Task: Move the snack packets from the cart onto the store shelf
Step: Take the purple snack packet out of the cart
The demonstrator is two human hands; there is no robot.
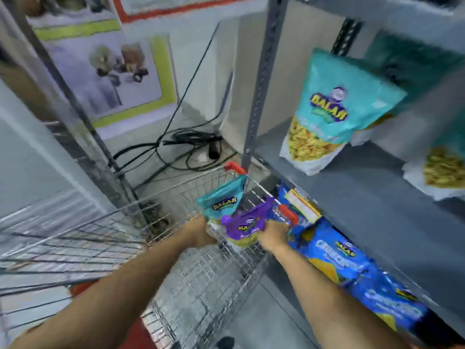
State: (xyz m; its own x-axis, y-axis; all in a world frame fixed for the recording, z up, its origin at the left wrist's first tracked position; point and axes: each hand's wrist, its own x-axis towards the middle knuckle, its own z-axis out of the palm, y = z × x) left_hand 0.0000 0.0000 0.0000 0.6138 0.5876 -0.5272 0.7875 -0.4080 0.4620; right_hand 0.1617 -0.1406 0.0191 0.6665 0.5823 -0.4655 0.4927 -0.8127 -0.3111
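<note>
Both hands reach into the wire cart (pixel 141 222): left hand (pixel 200 231) grips a teal packet (pixel 221 201), right hand (pixel 273 235) a purple packet (pixel 247 222), beside the grey shelf (pixel 352 197).

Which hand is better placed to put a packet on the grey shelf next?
Right hand: it grips the purple snack packet on the side nearest the grey metal shelf. The left hand, on the teal snack packet, sits farther away.

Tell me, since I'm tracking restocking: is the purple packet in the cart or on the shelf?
In the cart: the purple packet sits inside the wire cart, right hand on it.
</note>
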